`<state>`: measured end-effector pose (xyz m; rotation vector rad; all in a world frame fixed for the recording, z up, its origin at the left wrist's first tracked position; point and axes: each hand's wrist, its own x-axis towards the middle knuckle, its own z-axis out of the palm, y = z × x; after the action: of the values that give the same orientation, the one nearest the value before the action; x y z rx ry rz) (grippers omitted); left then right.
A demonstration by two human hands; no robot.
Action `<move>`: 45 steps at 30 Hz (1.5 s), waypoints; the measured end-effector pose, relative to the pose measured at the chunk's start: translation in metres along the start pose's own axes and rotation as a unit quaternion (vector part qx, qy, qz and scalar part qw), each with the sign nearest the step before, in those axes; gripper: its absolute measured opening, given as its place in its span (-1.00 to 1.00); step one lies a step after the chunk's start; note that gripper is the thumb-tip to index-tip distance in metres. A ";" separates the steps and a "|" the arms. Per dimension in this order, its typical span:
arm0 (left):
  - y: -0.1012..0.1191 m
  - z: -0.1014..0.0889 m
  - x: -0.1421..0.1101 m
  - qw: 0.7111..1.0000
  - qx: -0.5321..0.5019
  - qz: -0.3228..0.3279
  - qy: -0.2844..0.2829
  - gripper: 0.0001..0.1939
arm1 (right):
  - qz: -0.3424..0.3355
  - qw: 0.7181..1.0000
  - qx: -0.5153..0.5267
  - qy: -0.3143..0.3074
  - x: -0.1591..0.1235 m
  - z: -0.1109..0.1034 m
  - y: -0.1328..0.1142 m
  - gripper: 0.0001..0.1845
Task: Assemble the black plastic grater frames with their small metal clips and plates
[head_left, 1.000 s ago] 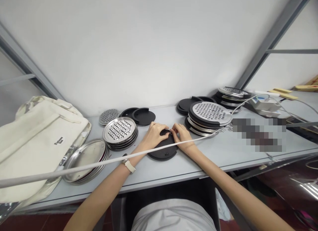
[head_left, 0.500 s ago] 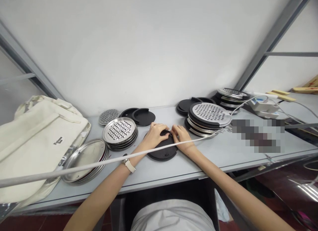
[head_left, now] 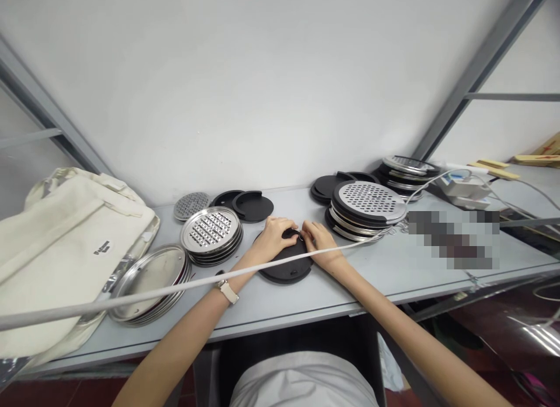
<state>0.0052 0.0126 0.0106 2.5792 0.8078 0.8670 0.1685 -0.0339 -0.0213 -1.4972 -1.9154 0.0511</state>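
Observation:
A black round disc (head_left: 286, 265) with a small slot near its front edge lies flat on the grey table. My left hand (head_left: 275, 236) is curled over the disc's far left part, its fingers bent on the rim and thumb turned inward. At the far right rim my right hand (head_left: 318, 238) has its fingers pressed together, tips close to the left fingertips. A tiny bright thing shows between the two hands, too small to name. Left of the disc stands a stack of round metal graters (head_left: 210, 231); right of it is a stack of black-rimmed graters (head_left: 371, 200).
Round metal plates (head_left: 151, 279) are stacked at the front left beside a cream cloth bag (head_left: 65, 249). Black round holders (head_left: 254, 206) lie by the wall, and another grater stack (head_left: 406, 171) stands back right. A white cable (head_left: 175, 287) crosses in front of my forearms.

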 end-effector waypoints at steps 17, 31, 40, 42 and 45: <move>0.014 -0.006 -0.004 0.996 0.078 0.030 -0.028 -0.90 | -0.001 0.999 0.037 0.016 -0.001 -0.003 -0.002 -0.86; 0.004 -0.001 -0.003 0.999 0.018 0.020 -0.022 -0.88 | -0.010 0.999 0.029 0.024 -0.001 -0.003 -0.003 -0.83; -0.002 0.002 -0.001 1.000 -0.010 0.009 -0.023 -0.86 | -0.004 1.000 0.020 0.018 -0.001 -0.003 -0.005 -0.84; -0.002 0.002 -0.001 1.000 -0.010 0.009 -0.026 -0.86 | -0.006 1.000 0.021 0.019 -0.001 -0.003 -0.005 -0.84; -0.001 0.001 -0.002 0.999 -0.016 0.006 -0.028 -0.85 | -0.007 0.999 0.026 0.022 -0.001 -0.003 -0.004 -0.84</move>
<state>0.0041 0.0122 0.0091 2.5719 0.7563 0.8006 0.1664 -0.0370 -0.0174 -1.4406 -1.8757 0.0610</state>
